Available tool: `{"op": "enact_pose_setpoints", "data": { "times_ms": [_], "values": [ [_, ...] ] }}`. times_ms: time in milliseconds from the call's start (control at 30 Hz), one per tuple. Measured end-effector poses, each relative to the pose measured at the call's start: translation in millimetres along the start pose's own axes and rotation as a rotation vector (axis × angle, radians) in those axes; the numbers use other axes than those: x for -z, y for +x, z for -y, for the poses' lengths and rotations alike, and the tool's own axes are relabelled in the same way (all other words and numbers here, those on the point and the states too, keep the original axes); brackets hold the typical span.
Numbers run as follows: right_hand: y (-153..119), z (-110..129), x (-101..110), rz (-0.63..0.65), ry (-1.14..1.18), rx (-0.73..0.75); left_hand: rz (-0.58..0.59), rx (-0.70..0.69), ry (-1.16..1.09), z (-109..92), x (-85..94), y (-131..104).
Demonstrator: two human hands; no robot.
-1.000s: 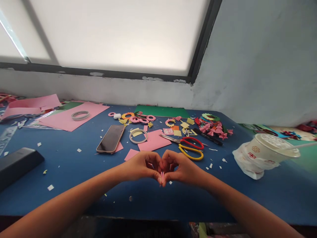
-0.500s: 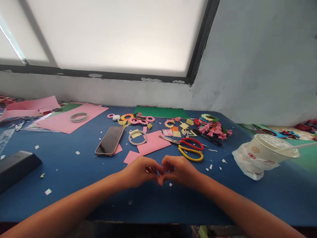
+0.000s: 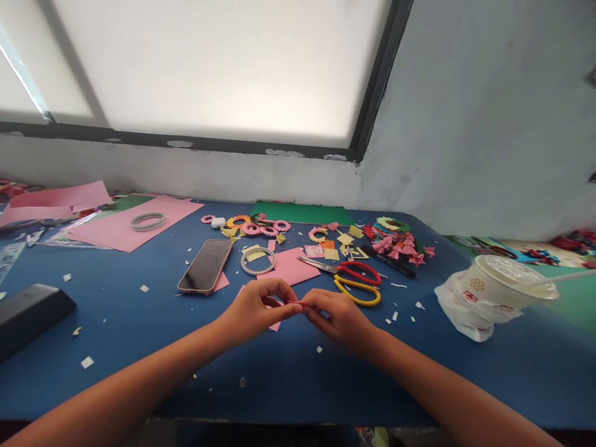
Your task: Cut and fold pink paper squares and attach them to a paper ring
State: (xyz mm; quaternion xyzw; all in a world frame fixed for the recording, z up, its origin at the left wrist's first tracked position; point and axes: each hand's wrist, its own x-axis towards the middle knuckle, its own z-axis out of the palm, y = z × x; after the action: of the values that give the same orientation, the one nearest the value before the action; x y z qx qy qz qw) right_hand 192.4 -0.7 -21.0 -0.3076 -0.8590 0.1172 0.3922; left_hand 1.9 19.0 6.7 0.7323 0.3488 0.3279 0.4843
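Both hands meet over the front middle of the table, fingertips pinched together. Between them is a thin edge of folded pink paper (image 3: 297, 303), mostly hidden by the fingers. My left hand (image 3: 261, 310) is closed on its left side, thumb against the bent fingers. My right hand (image 3: 338, 316) is closed on its right side. A pink corner shows below my left hand; I cannot tell whether it belongs to the held piece. Beyond my hands lie a pink paper sheet (image 3: 291, 266), a roll of tape (image 3: 257, 271) and scissors (image 3: 356, 282) with one red and one yellow handle.
A phone (image 3: 205, 267) lies left of the tape. Paper rings (image 3: 265, 227), yellow squares (image 3: 344, 239), a black pen (image 3: 391, 262) and a pile of pink paper shapes (image 3: 403, 245) are farther back. A bagged cup (image 3: 493, 288) stands right; a dark box (image 3: 35, 316) sits left.
My fingers have shifted up slightly and straightened into a flatter pinch, so the pink paper's edge shows between them. A pink corner has appeared beneath my left hand.
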Motion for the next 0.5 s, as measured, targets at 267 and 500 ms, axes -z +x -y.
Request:
{"op": "enact_pose_setpoints", "data": {
  "times_ms": [267,500],
  "values": [
    [1.7,2.0,1.4,0.081,-0.095,-0.025,-0.023,-0.236,0.310,-2.7,1.9,-2.1],
    [1.9,1.4,4.0,0.202,-0.036,-0.139,-0.013,-0.146,0.356,-0.5,1.3,1.8]
  ]
}}
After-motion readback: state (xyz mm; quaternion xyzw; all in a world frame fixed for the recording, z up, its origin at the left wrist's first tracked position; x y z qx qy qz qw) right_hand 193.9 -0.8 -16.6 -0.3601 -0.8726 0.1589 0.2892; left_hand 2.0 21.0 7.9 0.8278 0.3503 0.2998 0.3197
